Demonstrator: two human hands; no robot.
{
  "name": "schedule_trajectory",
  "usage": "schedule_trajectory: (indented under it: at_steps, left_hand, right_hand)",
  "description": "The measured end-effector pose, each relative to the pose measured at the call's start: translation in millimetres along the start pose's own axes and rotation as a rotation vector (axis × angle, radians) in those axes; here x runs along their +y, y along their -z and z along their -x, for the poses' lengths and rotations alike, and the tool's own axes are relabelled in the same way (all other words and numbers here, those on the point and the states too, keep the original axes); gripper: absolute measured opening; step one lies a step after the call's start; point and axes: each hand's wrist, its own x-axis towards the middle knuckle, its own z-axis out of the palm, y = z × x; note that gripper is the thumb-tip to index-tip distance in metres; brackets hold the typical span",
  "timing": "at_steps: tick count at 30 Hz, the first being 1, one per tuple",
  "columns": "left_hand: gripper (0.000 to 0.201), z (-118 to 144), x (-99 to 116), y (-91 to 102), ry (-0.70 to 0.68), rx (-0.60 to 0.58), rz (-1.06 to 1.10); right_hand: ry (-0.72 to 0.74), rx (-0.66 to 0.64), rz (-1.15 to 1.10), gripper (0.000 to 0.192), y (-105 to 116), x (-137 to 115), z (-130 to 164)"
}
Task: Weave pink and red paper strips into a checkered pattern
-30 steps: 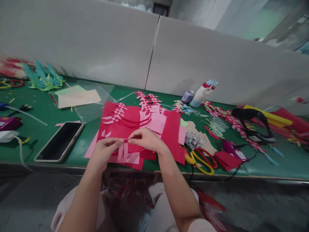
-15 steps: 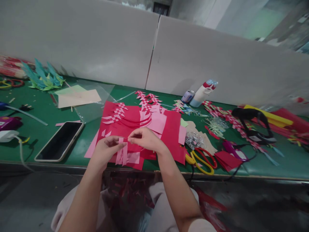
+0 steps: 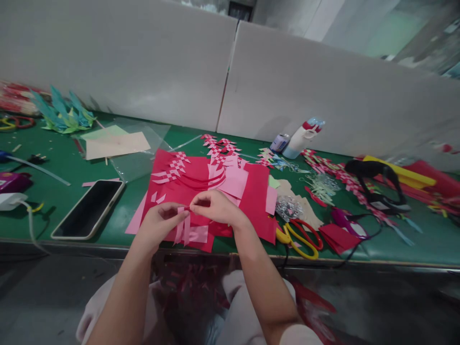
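My left hand [image 3: 162, 222] pinches pink paper strips [image 3: 186, 231] near their upper end, just above the front edge of the table. Close on its right, my right hand [image 3: 217, 207] has thumb and forefinger pressed together at the same small piece, where a bit of red paper shows. Fingertips hide most of the join. Beneath both hands lie large red paper sheets [image 3: 257, 201]. Woven pink-and-red checked pieces [image 3: 176, 167] rest on the left of these sheets, by curved red strips [image 3: 201, 181]. Light pink paper [image 3: 233, 181] lies beyond my right hand.
A phone [image 3: 88, 209] lies to the left. On the right are yellow and red scissors [image 3: 300, 239], a heap of small metallic pieces [image 3: 288, 208], a purple glue gun [image 3: 348, 224] and a white bottle [image 3: 298, 142]. A grey partition [image 3: 143, 62] stands behind the green table.
Both hands stay almost in place. The pink strips under my left fingers have shifted slightly to the right; nothing has been let go.
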Motion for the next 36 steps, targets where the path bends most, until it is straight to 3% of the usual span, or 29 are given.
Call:
schedule_trajectory:
  at_steps: [7, 15, 23, 27, 30, 36]
  left_hand:
    - [0.032, 1.3, 0.3, 5.7, 0.045, 0.029, -0.026]
    - [0.031, 2.4, 2.5, 12.1, 0.116, 0.039, 0.08]
    - [0.033, 0.4, 8.4, 27.4, 0.112, 0.2, 0.182]
    - [0.033, 0.8, 11.7, 37.3, 0.089, 0.263, 0.189]
    - [0.032, 1.5, 13.8, 39.6, 0.08, 0.275, 0.18]
    - [0.033, 2.3, 15.2, 33.7, 0.099, 0.243, 0.196]
  right_hand:
    - [-0.055, -0.018, 0.026, 0.017, 5.9, 0.4, 1.7]
    - [-0.1, -0.042, -0.058, 0.022, 34.7, -0.1, 12.6]
    - [-0.133, 0.128, 0.019, 0.02, 70.4, 0.1, 32.1]
    - [-0.174, 0.222, 0.213, 0.019, 79.4, 5.4, 43.0]
    - [-0.212, 0.241, 0.437, 0.016, 74.5, 9.7, 48.2]
    - [-0.188, 0.066, 0.739, 0.015, 49.2, 16.4, 47.7]
